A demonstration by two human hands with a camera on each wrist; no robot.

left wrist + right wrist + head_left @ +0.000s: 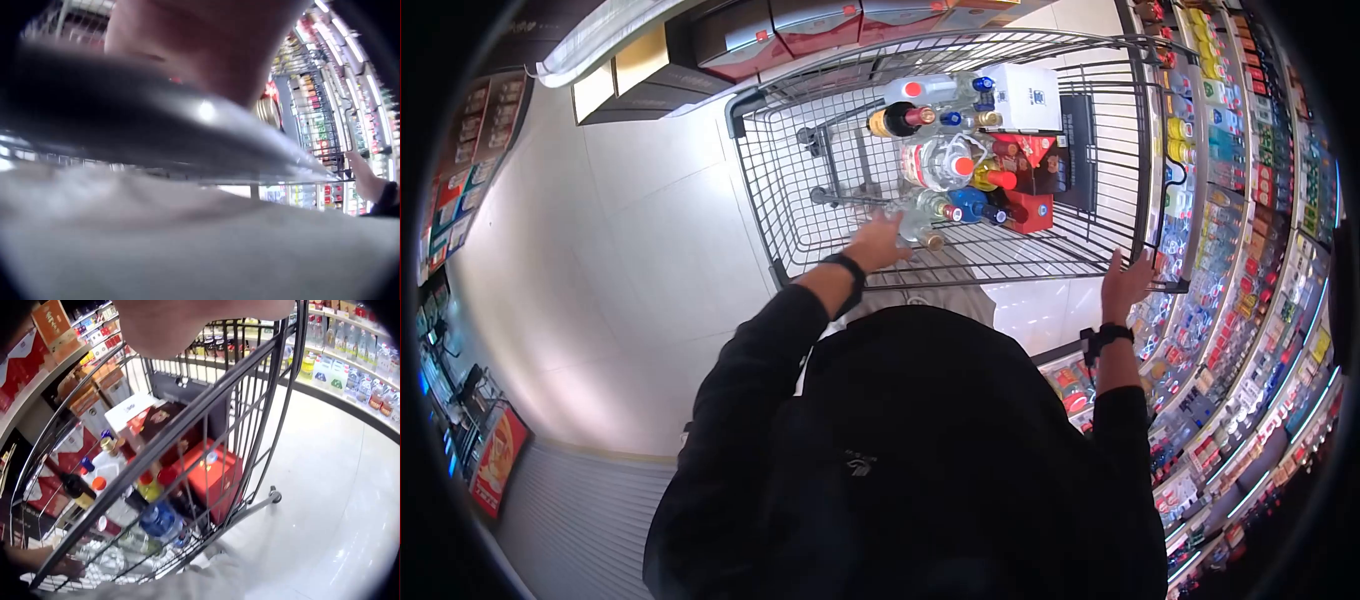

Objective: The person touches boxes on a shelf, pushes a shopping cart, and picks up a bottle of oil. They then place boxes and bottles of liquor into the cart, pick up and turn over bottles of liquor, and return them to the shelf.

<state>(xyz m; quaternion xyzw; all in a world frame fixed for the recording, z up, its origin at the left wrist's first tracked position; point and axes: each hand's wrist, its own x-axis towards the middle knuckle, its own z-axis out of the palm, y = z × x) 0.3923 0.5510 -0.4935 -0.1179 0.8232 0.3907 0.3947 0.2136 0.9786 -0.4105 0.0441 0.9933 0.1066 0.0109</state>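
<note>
Reaching over the near side of the shopping cart (1020, 282), my left hand (878, 243) has its fingers and thumb spread beside a clear bottle (912, 222) lying in the basket. Whether they touch it is unclear. In the right wrist view that hand (70, 567) is partly hidden behind the cart rim. My right hand (1127, 285) is at the cart's near right corner, fingers spread and holding nothing; its contact with the rim cannot be told. Around the clear bottle are a blue bottle (970, 204), a large clear jug (935, 163) and a red box (1032, 212).
A white box (1028, 98) and several other bottles are in the cart. Shelves of bottles (1230, 200) curve along the right. Large boxed goods (815, 25) line the far side, and tiled floor (600, 250) extends to the left.
</note>
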